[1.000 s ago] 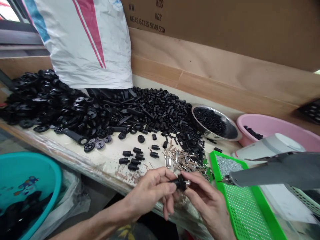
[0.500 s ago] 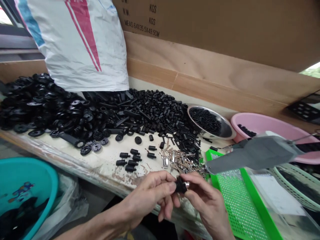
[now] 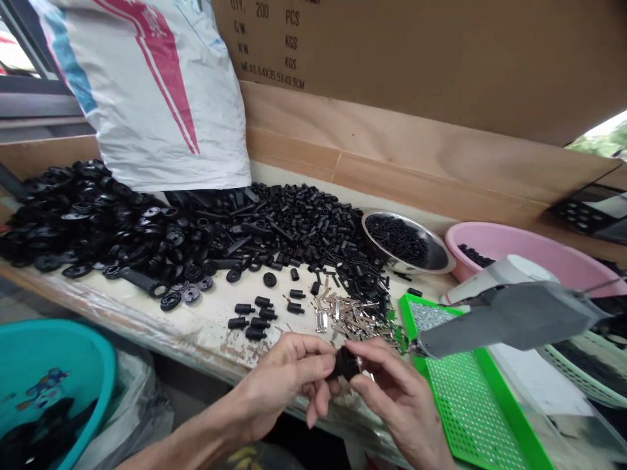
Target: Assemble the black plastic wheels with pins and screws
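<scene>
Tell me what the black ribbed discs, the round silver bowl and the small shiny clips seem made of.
The black ribbed discs look like moulded plastic, dull-surfaced, or possibly hard rubber. The round silver bowl looks like polished stainless steel, from its mirror-bright wall. The small shiny clips look like plated metal, by their glint.

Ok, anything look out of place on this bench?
The silver metal clips lie loose on the bench, running into the black plastic sleeves and up to the green perforated tray, so the two kinds look mingled.

Dark yellow-printed garment (image 3: 247, 457); bare hands (image 3: 284, 385)
</scene>
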